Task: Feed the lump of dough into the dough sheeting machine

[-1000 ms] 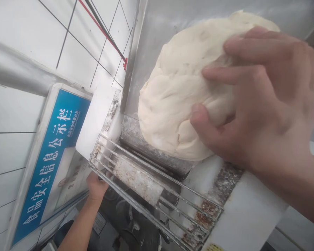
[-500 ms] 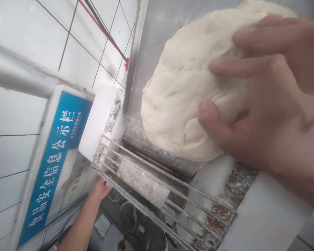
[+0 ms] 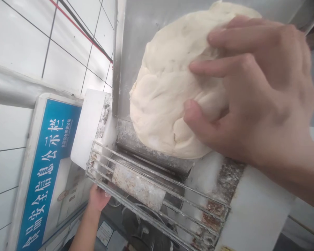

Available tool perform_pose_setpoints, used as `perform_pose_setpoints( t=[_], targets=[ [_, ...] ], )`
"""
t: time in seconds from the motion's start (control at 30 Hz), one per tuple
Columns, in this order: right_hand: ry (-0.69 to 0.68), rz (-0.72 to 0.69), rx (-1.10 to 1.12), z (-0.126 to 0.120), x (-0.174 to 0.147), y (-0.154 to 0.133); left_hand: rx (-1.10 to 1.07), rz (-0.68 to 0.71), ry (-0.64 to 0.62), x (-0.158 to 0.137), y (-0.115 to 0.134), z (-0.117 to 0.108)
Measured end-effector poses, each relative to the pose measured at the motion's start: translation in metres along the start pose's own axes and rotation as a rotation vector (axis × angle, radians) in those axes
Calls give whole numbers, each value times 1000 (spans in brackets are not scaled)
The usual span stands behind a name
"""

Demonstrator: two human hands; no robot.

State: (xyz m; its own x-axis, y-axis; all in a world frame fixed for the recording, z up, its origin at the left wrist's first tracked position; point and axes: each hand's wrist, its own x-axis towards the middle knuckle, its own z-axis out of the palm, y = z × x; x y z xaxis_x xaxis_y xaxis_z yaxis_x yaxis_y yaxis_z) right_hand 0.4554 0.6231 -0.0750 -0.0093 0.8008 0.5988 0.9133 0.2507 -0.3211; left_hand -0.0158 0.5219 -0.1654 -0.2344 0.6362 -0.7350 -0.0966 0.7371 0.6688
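Note:
A big lump of pale dough (image 3: 162, 101) rests on the slanted steel chute (image 3: 136, 28) of a dough roller machine, its lower end just above the floury roller (image 3: 137, 186). My right hand (image 3: 259, 94) lies over the dough's right side, fingers spread on top and thumb pressed into its flank. My left hand (image 3: 97, 199) reaches up from below to the lower left corner of the wire guard (image 3: 151, 195). Its fingers are hidden behind the guard's bars.
The machine's white housing (image 3: 253, 212) flanks the roller, crusted with flour. A blue notice board (image 3: 45, 167) hangs on the white tiled wall (image 3: 21, 31) at left. Red and black cables (image 3: 78, 29) run along the tiles beside the chute.
My right hand keeps its hold on the dough, which stays at the chute's lower end. My left hand has dropped slightly below the guard's corner. The view has shifted a little.

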Motion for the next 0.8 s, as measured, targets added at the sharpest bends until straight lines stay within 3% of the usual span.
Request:
perform_pose_setpoints(
  t=[0.07, 0.13, 0.33, 0.57, 0.8],
  targets=[
    [-14, 9, -3, -1, -1, 0, -143, -143, -106, 2, 3, 0],
    [-23, 13, 3, -1, -1, 0, -178, -189, -137, 6, 5, -3],
    [-15, 4, 12, 0, 0, 2, -185, -112, -37, 10, 0, -12],
    [1, 14, -2, -1, 1, -2, -154, -81, 25, 6, 0, -8],
    [-68, 73, -23, -6, -1, -3, 24, 100, 194, -8, -19, 0]
  ],
)
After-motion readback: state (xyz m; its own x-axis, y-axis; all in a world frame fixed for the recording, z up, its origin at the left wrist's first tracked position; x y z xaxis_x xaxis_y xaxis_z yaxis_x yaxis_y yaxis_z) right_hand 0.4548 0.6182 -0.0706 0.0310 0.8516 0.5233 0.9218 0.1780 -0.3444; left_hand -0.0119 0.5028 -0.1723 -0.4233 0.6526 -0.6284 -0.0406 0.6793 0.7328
